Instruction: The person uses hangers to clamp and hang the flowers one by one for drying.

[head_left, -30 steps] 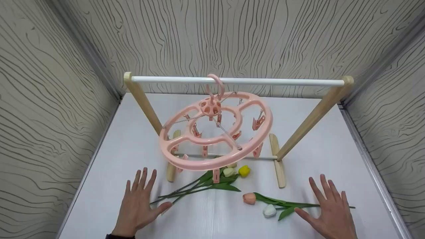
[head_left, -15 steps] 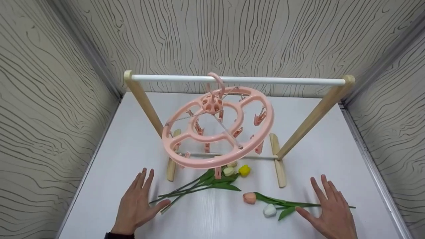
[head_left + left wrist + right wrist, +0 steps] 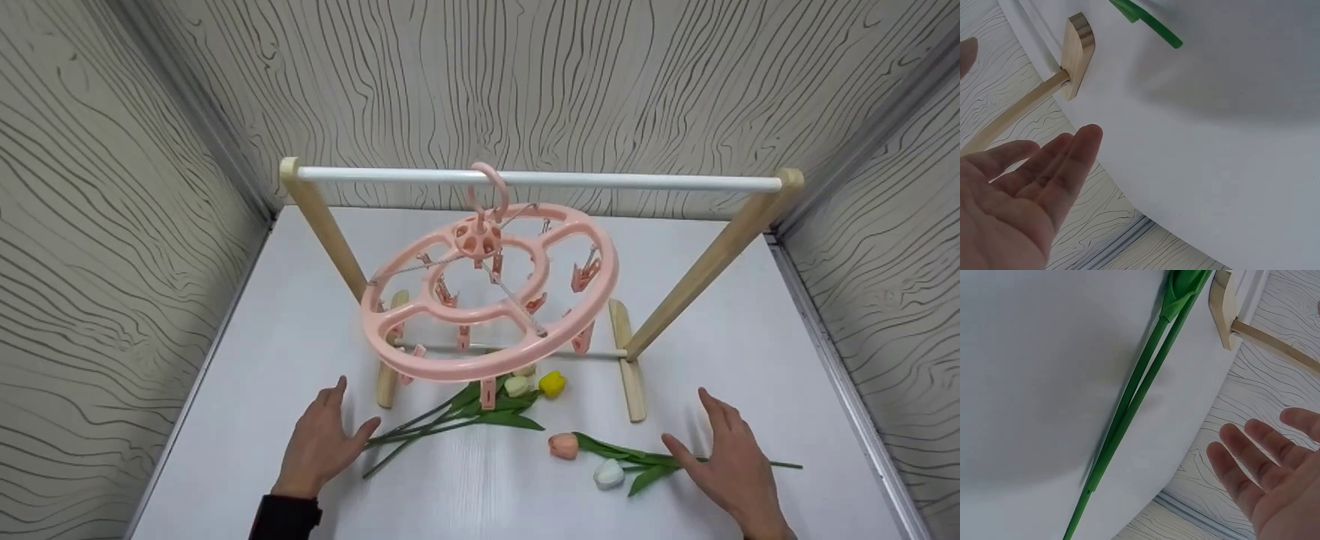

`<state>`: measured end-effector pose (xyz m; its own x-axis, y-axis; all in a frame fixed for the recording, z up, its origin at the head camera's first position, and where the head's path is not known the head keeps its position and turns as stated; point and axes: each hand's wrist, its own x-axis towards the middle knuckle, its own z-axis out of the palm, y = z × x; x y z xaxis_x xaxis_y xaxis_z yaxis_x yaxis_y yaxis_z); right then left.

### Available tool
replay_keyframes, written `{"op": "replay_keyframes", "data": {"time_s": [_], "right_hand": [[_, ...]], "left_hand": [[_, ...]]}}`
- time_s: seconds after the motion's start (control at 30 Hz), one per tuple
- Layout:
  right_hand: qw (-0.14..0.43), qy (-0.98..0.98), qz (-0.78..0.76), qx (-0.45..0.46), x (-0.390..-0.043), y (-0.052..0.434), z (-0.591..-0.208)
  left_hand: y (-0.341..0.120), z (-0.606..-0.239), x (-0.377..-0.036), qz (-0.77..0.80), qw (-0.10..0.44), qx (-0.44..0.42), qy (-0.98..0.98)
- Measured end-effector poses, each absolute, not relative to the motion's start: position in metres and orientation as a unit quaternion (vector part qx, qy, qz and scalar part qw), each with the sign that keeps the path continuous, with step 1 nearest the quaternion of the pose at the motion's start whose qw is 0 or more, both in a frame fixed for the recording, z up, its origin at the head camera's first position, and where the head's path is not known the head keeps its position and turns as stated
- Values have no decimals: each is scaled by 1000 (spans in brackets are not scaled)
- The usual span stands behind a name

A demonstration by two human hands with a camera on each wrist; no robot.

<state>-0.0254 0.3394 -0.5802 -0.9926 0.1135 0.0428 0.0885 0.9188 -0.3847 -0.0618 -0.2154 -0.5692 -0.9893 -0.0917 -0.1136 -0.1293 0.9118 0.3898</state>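
Observation:
My left hand (image 3: 321,442) hovers at the left with fingers extended and nothing in it, beside the stem ends of a bunch of artificial tulips (image 3: 517,420). A yellow tulip (image 3: 552,384) and pale ones show at that bunch's head. On the right, my right hand (image 3: 731,465), likewise relaxed and holding nothing, overlaps the stems of a peach tulip (image 3: 563,446) and a white tulip (image 3: 609,474). In the right wrist view the green stems (image 3: 1140,391) lie on the table, apart from the fingers (image 3: 1235,472). A green stem end (image 3: 1159,29) shows in the left wrist view.
A pink round clip hanger (image 3: 480,367) with several dangling clips hangs from the white bar (image 3: 637,181) of a wooden-legged rack (image 3: 701,281). The rack stands on the white table (image 3: 465,495), with wood-grain panels (image 3: 600,90) on three sides.
My left hand has turned more edge-on, its sleeve coming further into view. The right hand has shifted slightly left and also turned. The pink hanger sways a little; the tulips stay put.

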Motion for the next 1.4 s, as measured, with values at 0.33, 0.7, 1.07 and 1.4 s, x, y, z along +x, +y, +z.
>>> {"op": "replay_keyframes", "data": {"time_s": [0.33,0.7,1.07,1.4], "right_hand": [[-19,-961,251,-116,-57,328,-587],[-77,-939,319,-105,-91,317,-591],[-106,-923,351,-115,-118,300,-595],[-85,-938,323,-92,-120,298,-602]], "left_hand": [[-213,-590,-88,285,61,-63,955],[-203,-606,-117,362,89,-106,922],[-188,-609,-128,382,92,-130,911],[-184,-608,-130,369,90,-118,917]]}}
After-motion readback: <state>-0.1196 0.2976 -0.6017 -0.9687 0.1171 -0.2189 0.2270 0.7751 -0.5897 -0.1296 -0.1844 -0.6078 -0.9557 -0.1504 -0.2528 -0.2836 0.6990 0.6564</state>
